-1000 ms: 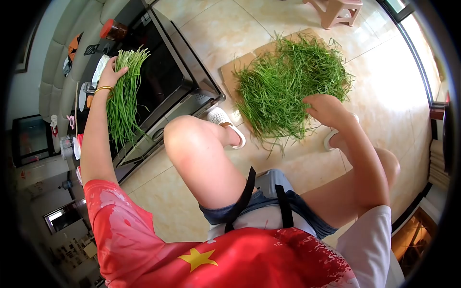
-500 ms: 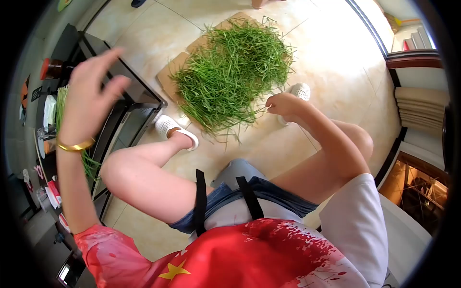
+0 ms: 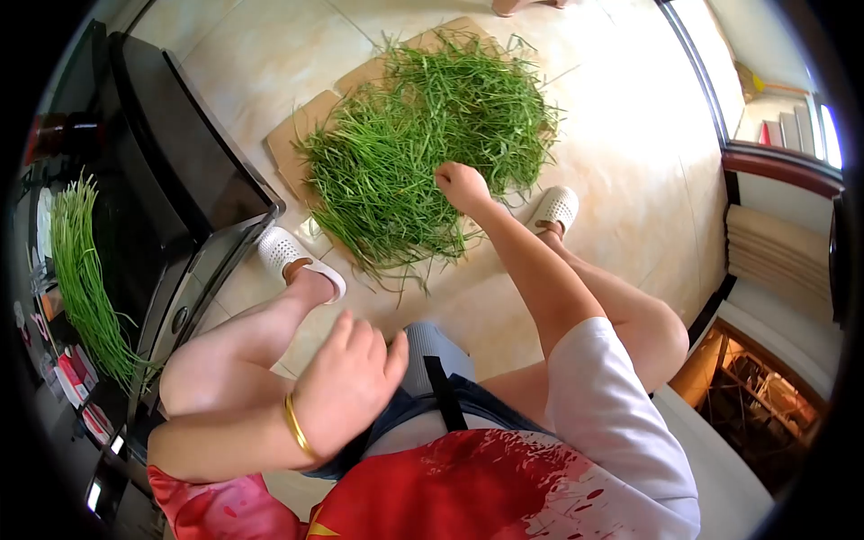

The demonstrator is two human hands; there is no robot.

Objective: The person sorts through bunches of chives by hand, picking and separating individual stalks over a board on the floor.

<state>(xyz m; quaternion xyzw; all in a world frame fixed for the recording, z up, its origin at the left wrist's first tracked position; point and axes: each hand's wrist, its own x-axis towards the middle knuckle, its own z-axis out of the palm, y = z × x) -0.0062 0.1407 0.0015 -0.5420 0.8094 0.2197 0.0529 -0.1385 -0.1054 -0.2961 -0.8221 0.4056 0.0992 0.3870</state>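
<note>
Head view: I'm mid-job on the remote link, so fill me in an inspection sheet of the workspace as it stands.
Surface: tiled floor, with cardboard under the loose green stalks.
Job's things: loose stalks spread in a tangled heap, some past the cardboard's edge; a neater bundle lies on the black table.
Clutter: red-and-white packets near the bundle.
Hands: left hand above the lap, nothing seen in it; right hand curled over the heap, grip unclear.
Cables: nothing seen.
Surroundings: white shoes close to the heap; pleated beige fabric at the right.
</note>
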